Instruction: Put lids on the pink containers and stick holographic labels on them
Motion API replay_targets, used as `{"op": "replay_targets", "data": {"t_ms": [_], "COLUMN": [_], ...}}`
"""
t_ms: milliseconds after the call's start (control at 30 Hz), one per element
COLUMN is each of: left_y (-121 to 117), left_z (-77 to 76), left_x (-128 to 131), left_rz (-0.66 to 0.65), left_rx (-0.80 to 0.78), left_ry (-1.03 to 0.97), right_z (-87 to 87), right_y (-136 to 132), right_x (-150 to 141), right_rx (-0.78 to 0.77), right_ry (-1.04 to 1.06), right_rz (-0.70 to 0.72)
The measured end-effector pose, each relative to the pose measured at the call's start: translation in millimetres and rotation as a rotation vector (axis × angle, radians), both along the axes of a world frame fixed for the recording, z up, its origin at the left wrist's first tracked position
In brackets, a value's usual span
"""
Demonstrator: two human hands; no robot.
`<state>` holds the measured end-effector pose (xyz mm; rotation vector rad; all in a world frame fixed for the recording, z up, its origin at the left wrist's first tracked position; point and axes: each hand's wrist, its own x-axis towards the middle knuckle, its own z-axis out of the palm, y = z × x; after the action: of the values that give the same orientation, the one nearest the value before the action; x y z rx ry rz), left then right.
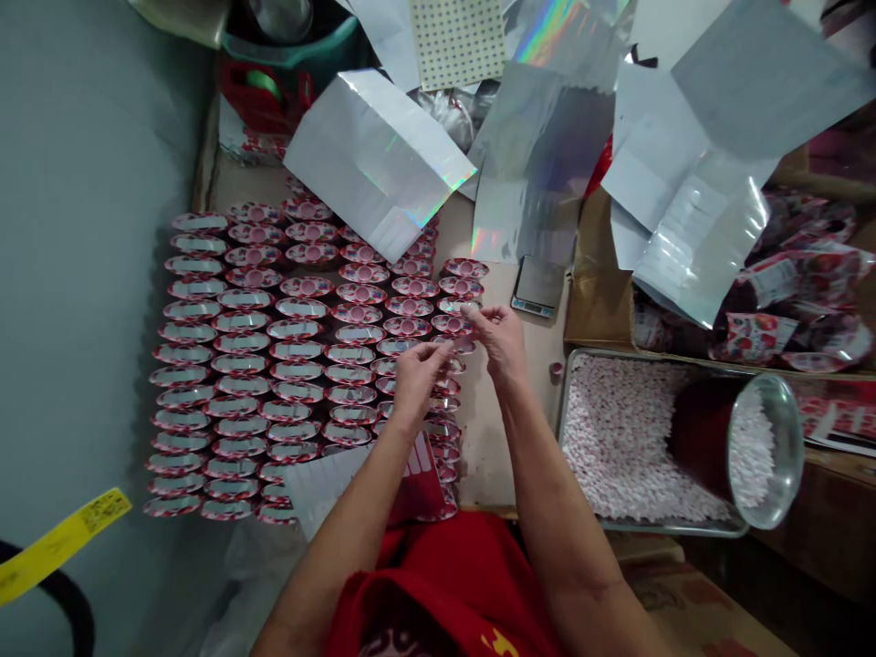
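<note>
Rows of small red packs with oval tops (296, 391) cover the table's left side. Many tops carry a pale silvery strip; others, towards the back, show a pink round piece (313, 232). My left hand (419, 379) is over the right-hand rows, thumb and fingers pinched together. Close by on the right, my right hand (501, 342) is also closed in a pinch above the packs. What the fingertips hold is too small to make out. Under my left forearm lies a sheet with pale strips on a red ground (419, 484).
A small scale (537, 286) sits beyond my right hand. To the right, a metal tray (581, 354) holds white pellets and a tipped steel container (787, 456). Shiny sheets (383, 155) lie at the back, and a cardboard box (602, 274) of red packs stands right.
</note>
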<state>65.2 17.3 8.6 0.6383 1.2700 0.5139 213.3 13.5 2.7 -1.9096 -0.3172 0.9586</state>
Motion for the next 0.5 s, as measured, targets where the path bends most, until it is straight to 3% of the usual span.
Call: {"op": "replay_targets", "data": {"t_ms": [100, 200, 267, 500], "left_y": [17, 35, 43, 48], "left_z": [-0.6, -3.0, -6.6, -18.9], "left_x": [-7, -1, 7, 19], "left_rz": [-0.157, -0.317, -0.397, -0.494], "left_rx": [0.308, 0.586, 0.674, 0.787], "left_ry": [0.319, 0.718, 0.881, 1.004], "right_z": [1.5, -6.2, -12.2, -21.3], "right_y": [-13, -17, -14, -5], "right_x": [3, 3, 0, -4], "right_rx": [0.044, 0.066, 0.033, -0.087], "right_ry": [0.147, 0.050, -0.062, -0.236], "right_rz": [-0.008, -0.065, -0.087, -0.038]}}
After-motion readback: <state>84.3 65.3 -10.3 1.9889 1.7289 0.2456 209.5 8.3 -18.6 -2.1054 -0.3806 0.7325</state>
